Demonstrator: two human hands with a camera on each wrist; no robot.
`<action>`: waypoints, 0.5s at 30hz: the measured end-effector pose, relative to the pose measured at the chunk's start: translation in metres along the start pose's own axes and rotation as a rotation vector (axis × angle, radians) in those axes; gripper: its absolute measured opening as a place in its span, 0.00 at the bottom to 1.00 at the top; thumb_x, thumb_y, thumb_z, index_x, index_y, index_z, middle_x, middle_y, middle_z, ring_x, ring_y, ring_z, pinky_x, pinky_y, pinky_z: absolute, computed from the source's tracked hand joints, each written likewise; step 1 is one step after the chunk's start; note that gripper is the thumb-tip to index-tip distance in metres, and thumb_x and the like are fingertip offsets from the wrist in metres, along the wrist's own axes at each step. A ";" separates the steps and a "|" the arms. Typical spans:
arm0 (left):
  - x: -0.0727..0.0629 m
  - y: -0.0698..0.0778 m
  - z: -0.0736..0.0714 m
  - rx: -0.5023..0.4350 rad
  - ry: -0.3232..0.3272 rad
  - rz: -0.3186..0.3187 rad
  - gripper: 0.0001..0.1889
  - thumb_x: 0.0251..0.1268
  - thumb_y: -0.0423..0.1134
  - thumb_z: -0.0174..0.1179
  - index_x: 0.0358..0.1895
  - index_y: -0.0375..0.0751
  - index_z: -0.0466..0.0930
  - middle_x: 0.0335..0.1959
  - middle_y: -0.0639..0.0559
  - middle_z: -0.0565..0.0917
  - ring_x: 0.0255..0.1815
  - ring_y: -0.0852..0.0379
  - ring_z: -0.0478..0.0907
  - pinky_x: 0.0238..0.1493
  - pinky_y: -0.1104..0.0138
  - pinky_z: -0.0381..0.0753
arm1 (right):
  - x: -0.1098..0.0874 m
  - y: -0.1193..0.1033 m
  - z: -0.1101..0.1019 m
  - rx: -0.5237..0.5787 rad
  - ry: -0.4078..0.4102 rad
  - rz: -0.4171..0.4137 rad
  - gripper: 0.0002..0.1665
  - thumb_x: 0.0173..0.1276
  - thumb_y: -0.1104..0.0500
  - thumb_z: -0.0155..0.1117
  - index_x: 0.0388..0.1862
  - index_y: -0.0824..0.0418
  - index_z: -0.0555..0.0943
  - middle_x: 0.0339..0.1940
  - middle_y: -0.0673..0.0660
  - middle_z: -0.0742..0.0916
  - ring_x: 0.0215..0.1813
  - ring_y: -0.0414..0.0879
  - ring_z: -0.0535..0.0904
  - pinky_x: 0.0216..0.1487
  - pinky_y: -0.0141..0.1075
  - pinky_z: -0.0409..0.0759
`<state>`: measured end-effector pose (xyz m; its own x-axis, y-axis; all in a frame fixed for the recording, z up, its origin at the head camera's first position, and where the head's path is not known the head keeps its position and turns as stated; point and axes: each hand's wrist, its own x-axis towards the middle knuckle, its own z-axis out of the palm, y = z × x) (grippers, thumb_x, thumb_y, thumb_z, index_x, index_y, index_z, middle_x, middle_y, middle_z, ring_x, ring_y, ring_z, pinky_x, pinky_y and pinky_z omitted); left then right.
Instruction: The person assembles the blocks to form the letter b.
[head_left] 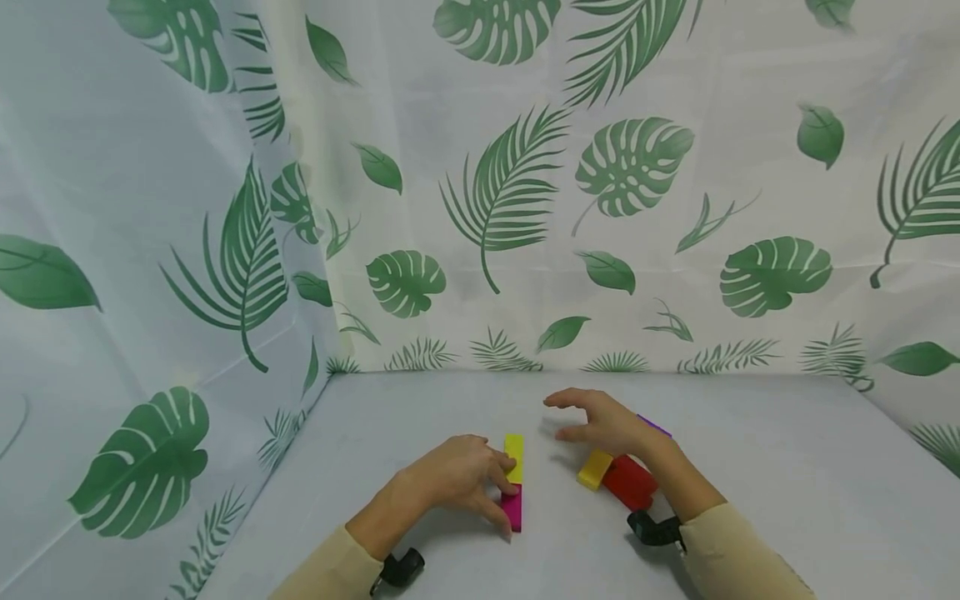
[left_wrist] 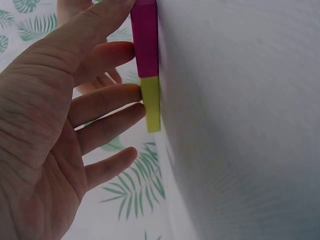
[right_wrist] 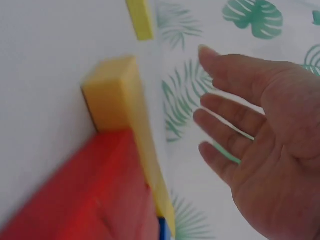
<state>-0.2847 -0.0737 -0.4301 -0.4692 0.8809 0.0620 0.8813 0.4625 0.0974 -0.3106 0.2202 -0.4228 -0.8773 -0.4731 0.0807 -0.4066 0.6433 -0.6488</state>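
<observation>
My left hand point(head_left: 465, 473) rests against a magenta block point(head_left: 513, 510) and a yellow block point(head_left: 513, 448), which lie end to end in a line on the table. In the left wrist view, the thumb and index finger touch the magenta block point(left_wrist: 146, 42), while the middle and ring fingertips meet the side of the yellow block point(left_wrist: 151, 107). My right hand point(head_left: 609, 422) hovers over the table, fingers spread and loosely bent, holding nothing. Below it are an orange-yellow block point(head_left: 595, 470) and a red block point(head_left: 632, 483), close together.
A purple edge point(head_left: 655, 425) shows behind the right wrist, and a bit of blue point(right_wrist: 162, 228) shows beyond the red block in the right wrist view. Leaf-printed curtains point(head_left: 525, 317) border the white table point(head_left: 420, 408) at the back and left.
</observation>
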 end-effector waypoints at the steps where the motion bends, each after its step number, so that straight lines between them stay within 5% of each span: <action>1: 0.000 0.000 0.000 -0.001 -0.003 -0.002 0.30 0.47 0.73 0.73 0.52 0.64 0.91 0.60 0.61 0.87 0.60 0.66 0.83 0.61 0.69 0.81 | -0.002 0.000 -0.003 -0.020 0.011 0.009 0.31 0.71 0.55 0.72 0.72 0.54 0.78 0.70 0.61 0.82 0.73 0.62 0.74 0.69 0.67 0.73; 15: -0.002 0.001 0.000 -0.008 0.001 -0.020 0.30 0.47 0.73 0.73 0.53 0.65 0.90 0.63 0.61 0.86 0.63 0.67 0.81 0.64 0.66 0.79 | -0.019 0.015 -0.034 -0.114 0.063 0.088 0.32 0.72 0.52 0.71 0.73 0.56 0.77 0.70 0.65 0.81 0.71 0.67 0.75 0.67 0.64 0.77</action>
<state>-0.2829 -0.0755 -0.4305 -0.4866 0.8715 0.0608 0.8713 0.4791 0.1065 -0.3087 0.2595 -0.4083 -0.9238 -0.3750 0.0771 -0.3501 0.7463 -0.5660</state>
